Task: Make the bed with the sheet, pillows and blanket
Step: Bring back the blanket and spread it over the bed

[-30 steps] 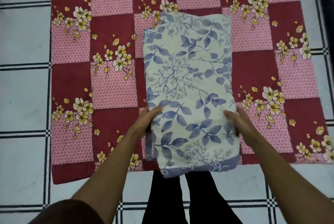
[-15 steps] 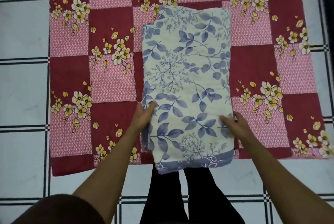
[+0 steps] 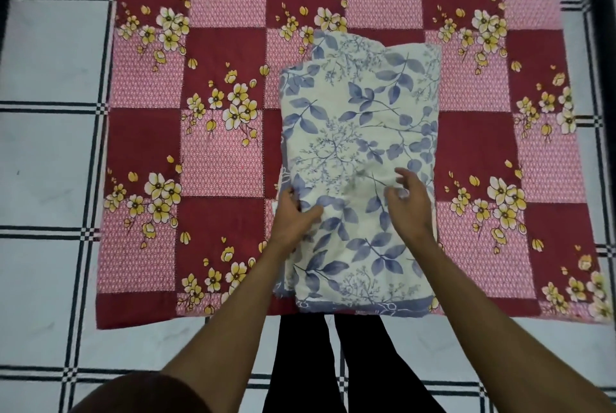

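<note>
Both hands moved: right hand (image 3: 411, 202) now hovers loose above the folded blanket (image 3: 360, 162); left hand (image 3: 295, 216) grips its edge. Laying it down looks finished. Next, unfold it over the sheet (image 3: 220, 159).

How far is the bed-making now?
Done: the red checked sheet lies spread flat. In hand: the folded leaf-print blanket rests on it, left hand gripping its edge, right hand on top. Left: unfolding it; no pillows are visible.
</note>
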Available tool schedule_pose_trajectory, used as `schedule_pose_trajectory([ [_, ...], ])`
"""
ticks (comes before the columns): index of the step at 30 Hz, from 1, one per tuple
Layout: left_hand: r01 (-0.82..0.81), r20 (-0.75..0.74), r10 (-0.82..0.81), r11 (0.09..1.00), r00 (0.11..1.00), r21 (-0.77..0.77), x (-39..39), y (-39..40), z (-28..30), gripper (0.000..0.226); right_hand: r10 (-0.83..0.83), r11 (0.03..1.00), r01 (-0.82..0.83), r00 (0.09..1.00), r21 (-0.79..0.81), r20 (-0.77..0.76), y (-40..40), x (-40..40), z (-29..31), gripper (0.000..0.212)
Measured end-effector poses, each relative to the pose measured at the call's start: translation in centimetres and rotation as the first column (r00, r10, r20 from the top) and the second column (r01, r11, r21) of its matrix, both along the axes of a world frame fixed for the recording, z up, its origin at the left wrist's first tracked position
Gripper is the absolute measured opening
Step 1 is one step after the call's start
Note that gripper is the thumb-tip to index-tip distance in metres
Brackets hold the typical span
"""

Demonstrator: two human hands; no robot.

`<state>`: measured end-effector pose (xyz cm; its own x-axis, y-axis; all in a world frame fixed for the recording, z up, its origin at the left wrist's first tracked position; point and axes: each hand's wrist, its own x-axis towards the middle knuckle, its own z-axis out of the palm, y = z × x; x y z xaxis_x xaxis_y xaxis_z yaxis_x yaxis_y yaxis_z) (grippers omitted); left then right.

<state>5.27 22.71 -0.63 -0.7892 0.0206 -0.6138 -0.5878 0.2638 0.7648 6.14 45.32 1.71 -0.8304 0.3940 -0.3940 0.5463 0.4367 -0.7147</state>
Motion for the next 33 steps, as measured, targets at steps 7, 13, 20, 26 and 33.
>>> schedule_pose_trajectory([
  [7,0.181,0.014,-0.186,0.97,0.982,0.16,-2.7,3.5,4.6,0.04,0.229,0.968,-0.225,0.973,-0.115,0.027,-4.2,-11.0,6.5,0.056],
  [13,0.402,-0.085,-0.394,0.91,0.915,0.1,-2.8,11.2,9.1,0.035,0.606,0.686,-0.674,0.737,0.272,0.299,-1.0,-14.2,10.1,0.104],
  [20,0.436,-0.18,-0.411,0.89,0.894,0.134,-1.1,23.4,12.7,0.033,0.44,0.798,-0.461,0.886,0.388,0.147,13.4,-10.8,12.1,0.066],
  [26,0.676,-0.109,-0.671,0.701,0.733,0.227,-0.7,36.6,14.3,0.057,-0.075,0.904,0.085,0.996,0.42,-0.039,28.6,-5.8,11.8,0.041],
  [33,0.785,0.006,-0.785,0.619,0.619,-0.017,1.2,38.9,10.9,0.056,-0.261,0.916,0.194,0.953,0.352,0.154,35.3,-0.9,7.6,0.055],
])
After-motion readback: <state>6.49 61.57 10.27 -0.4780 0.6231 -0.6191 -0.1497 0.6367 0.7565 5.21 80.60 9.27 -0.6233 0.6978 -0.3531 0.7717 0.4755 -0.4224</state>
